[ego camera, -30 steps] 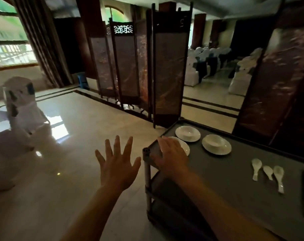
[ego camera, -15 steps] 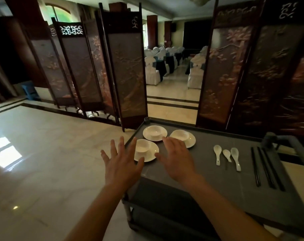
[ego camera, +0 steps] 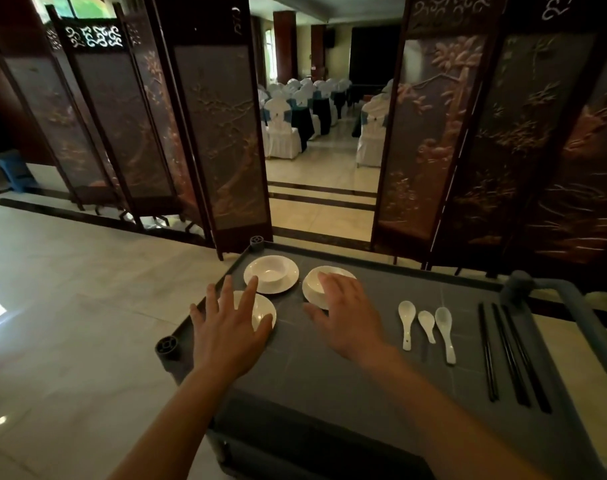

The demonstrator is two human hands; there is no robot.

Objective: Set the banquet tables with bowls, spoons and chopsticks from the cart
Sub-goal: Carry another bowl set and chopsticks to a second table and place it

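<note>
A grey cart (ego camera: 364, 382) stands in front of me. On its top sit three white bowls, each on a saucer. My left hand (ego camera: 231, 327) hovers with spread fingers over the near-left bowl (ego camera: 264, 312), mostly hiding it. My right hand (ego camera: 347, 315) reaches with straight fingers over the right bowl (ego camera: 314, 284). The far bowl (ego camera: 271, 271) stands uncovered between them. Three white spoons (ego camera: 427, 325) lie to the right of my right hand. Black chopsticks (ego camera: 510, 355) lie further right. I cannot tell whether either hand touches its bowl.
The cart's handle (ego camera: 551, 296) rises at the far right. Dark carved folding screens (ego camera: 219, 133) stand behind the cart on both sides of a gap. Through the gap are banquet tables with white-covered chairs (ego camera: 281, 126). Shiny tiled floor (ego camera: 70, 289) lies to the left.
The view has swung right and nearer to the cart. My left hand has moved from beside the cart onto the near-left bowl; my right hand has shifted onto the right bowl.
</note>
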